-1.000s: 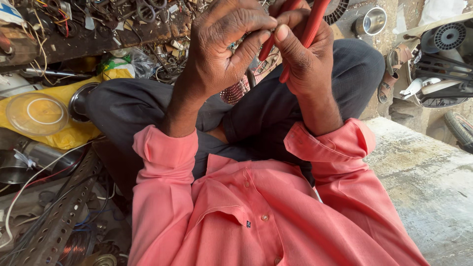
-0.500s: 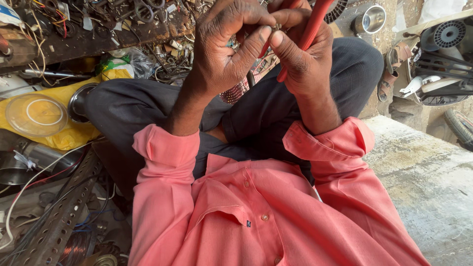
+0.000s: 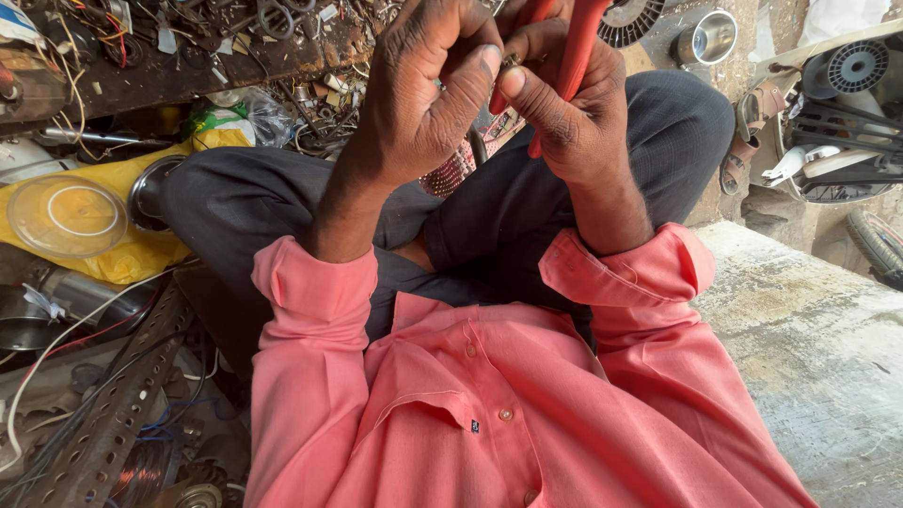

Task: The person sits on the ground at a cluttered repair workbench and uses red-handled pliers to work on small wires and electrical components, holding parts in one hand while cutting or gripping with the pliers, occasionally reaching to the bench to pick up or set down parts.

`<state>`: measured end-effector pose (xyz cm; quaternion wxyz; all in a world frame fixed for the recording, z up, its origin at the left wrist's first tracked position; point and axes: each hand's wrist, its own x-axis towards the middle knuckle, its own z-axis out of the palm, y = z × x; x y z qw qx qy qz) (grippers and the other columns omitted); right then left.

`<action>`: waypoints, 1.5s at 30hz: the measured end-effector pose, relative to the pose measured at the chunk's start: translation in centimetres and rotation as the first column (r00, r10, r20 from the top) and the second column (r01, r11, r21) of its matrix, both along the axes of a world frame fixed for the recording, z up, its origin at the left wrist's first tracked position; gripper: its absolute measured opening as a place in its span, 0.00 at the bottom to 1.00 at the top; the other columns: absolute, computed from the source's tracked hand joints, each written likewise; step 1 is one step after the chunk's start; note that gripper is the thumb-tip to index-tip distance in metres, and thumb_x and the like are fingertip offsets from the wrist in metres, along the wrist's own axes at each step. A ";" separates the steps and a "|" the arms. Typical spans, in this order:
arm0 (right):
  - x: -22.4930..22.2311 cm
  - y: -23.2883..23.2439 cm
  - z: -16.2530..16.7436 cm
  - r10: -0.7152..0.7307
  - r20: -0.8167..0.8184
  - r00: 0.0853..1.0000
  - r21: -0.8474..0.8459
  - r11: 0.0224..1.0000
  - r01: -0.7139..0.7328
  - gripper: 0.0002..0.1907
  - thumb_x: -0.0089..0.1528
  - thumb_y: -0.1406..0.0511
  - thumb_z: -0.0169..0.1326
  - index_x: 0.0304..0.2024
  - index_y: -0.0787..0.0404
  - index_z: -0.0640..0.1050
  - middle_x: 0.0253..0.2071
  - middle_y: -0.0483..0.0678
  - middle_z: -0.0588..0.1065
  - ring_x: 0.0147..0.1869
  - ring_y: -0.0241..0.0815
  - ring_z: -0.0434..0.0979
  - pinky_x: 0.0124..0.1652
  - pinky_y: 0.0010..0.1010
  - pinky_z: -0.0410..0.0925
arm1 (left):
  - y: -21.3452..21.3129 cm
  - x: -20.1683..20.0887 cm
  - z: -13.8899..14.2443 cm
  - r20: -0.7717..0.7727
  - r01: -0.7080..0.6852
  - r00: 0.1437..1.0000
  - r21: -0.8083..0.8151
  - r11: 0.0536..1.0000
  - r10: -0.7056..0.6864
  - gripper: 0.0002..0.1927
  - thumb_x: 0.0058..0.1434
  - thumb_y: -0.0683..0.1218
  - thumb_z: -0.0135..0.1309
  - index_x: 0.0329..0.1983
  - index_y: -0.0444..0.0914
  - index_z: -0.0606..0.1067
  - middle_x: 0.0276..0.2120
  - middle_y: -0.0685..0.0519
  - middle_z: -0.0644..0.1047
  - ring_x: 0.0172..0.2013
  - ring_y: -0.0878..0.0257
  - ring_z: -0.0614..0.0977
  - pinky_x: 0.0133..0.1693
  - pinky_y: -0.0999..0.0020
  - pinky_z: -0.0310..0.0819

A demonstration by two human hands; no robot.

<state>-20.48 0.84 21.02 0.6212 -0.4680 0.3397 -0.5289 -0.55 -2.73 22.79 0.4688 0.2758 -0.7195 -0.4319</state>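
Both hands are raised close together at the top of the view, above my crossed legs in dark trousers [image 3: 527, 207]. My right hand [image 3: 574, 113] is wrapped around the red handles of a plier-like tool [image 3: 576, 47]; the tool's head is hidden behind the fingers. My left hand [image 3: 428, 89] has its thumb and fingers pinched on a small metal part [image 3: 511, 60] right beside the tool. The two thumbs almost touch. I wear a pink shirt with rolled cuffs.
A yellow bag with a clear round lid [image 3: 66, 216] lies at left. Wires and scrap parts cover a dark board [image 3: 188, 47] at the top. A perforated metal bar [image 3: 103, 423] lies at lower left. A steel cup [image 3: 710, 38], fan parts [image 3: 847, 113] and a concrete slab [image 3: 818, 348] are at right.
Both hands have risen a little toward the top of the view, staying together. The grip on the red tool and the pinch on the small part are unchanged.
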 end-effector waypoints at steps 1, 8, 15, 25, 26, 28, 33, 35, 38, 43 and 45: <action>0.0 0.0 0.0 0.006 -0.010 1.000 0.028 1.000 -0.006 0.09 0.70 0.67 0.60 0.50 0.67 0.76 0.44 0.46 0.77 0.42 0.34 0.78 0.46 0.24 0.72 | -0.1 0.2 0.1 -0.001 0.021 1.000 0.022 1.000 -0.021 0.01 0.78 0.38 0.50 0.47 0.35 0.70 0.36 0.53 0.72 0.36 0.65 0.74 0.40 0.69 0.71; -0.2 0.4 -0.6 0.024 0.092 0.995 0.057 0.998 -0.029 0.09 0.72 0.67 0.61 0.47 0.68 0.77 0.40 0.45 0.76 0.43 0.32 0.75 0.46 0.22 0.69 | -0.4 1.4 0.9 0.038 0.096 0.994 0.068 0.993 -0.098 0.01 0.78 0.38 0.51 0.48 0.35 0.71 0.39 0.52 0.72 0.37 0.66 0.75 0.41 0.71 0.71; 0.0 0.1 -0.3 0.029 0.156 0.987 0.134 0.990 -0.051 0.10 0.70 0.66 0.61 0.50 0.66 0.77 0.40 0.47 0.76 0.41 0.33 0.75 0.45 0.22 0.68 | -0.3 1.0 1.0 0.069 0.013 0.998 0.007 1.000 -0.013 0.03 0.78 0.38 0.53 0.46 0.34 0.72 0.37 0.53 0.74 0.35 0.65 0.75 0.40 0.71 0.71; -0.6 0.0 1.1 0.177 0.375 0.910 0.183 0.948 -0.259 0.10 0.54 0.76 0.54 0.38 0.62 0.77 0.54 0.56 0.76 0.51 0.41 0.77 0.49 0.32 0.74 | -0.8 2.7 1.1 0.034 -0.246 0.968 -0.041 0.969 0.247 0.02 0.78 0.37 0.53 0.50 0.33 0.73 0.39 0.52 0.73 0.36 0.66 0.76 0.40 0.73 0.73; -0.7 -0.1 1.0 0.198 0.342 0.919 0.180 0.945 -0.271 0.10 0.54 0.76 0.55 0.37 0.62 0.76 0.51 0.54 0.75 0.54 0.42 0.77 0.50 0.32 0.73 | -0.8 2.9 1.1 0.011 -0.267 0.964 -0.034 0.963 0.267 0.02 0.79 0.37 0.53 0.51 0.33 0.72 0.39 0.52 0.74 0.35 0.66 0.76 0.40 0.73 0.73; -0.8 -0.1 0.8 0.246 0.283 0.927 0.179 0.936 -0.303 0.10 0.53 0.76 0.56 0.36 0.62 0.76 0.45 0.52 0.73 0.61 0.43 0.77 0.52 0.32 0.73 | -0.9 3.0 0.8 -0.126 -0.231 0.963 0.072 0.970 0.239 0.03 0.79 0.37 0.49 0.52 0.32 0.70 0.42 0.51 0.74 0.39 0.66 0.78 0.43 0.72 0.76; -1.0 0.2 0.2 0.291 0.160 0.943 0.230 0.918 -0.322 0.10 0.57 0.76 0.56 0.41 0.63 0.78 0.57 0.57 0.75 0.49 0.40 0.75 0.49 0.28 0.71 | -1.4 3.0 -0.4 -0.438 -0.022 0.886 0.285 0.958 0.151 0.05 0.76 0.37 0.43 0.51 0.33 0.69 0.46 0.51 0.77 0.42 0.65 0.83 0.42 0.70 0.83; -1.0 0.1 -0.1 0.299 0.137 0.944 0.213 0.922 -0.323 0.10 0.58 0.76 0.56 0.42 0.63 0.78 0.59 0.56 0.74 0.54 0.41 0.75 0.53 0.30 0.71 | -1.6 2.9 -0.9 -0.470 -0.005 0.867 0.326 0.945 0.166 0.05 0.77 0.37 0.44 0.50 0.33 0.72 0.42 0.50 0.78 0.39 0.65 0.83 0.39 0.70 0.82; -0.8 -0.1 -0.3 0.310 0.115 0.944 0.171 0.930 -0.327 0.11 0.58 0.76 0.56 0.43 0.63 0.78 0.61 0.55 0.74 0.60 0.42 0.74 0.59 0.32 0.70 | -2.0 2.9 -1.5 -0.442 -0.035 0.879 0.311 0.950 0.177 0.05 0.80 0.38 0.48 0.49 0.31 0.74 0.35 0.50 0.79 0.34 0.65 0.81 0.38 0.71 0.79; -0.6 -0.3 -0.5 0.312 0.091 0.946 0.143 0.936 -0.323 0.11 0.60 0.76 0.55 0.45 0.64 0.78 0.62 0.54 0.73 0.62 0.41 0.73 0.62 0.31 0.68 | -2.3 3.3 -2.2 -0.423 -0.030 0.890 0.319 0.947 0.171 0.08 0.81 0.42 0.51 0.47 0.32 0.76 0.34 0.49 0.80 0.32 0.66 0.82 0.38 0.73 0.78; -0.5 -0.3 -0.6 0.310 0.072 0.948 0.127 0.940 -0.317 0.11 0.60 0.76 0.56 0.45 0.64 0.78 0.60 0.54 0.73 0.61 0.41 0.73 0.62 0.31 0.68 | -2.2 3.4 -2.3 -0.402 -0.047 0.898 0.312 0.949 0.177 0.08 0.81 0.43 0.52 0.48 0.32 0.77 0.34 0.49 0.80 0.34 0.66 0.82 0.39 0.73 0.79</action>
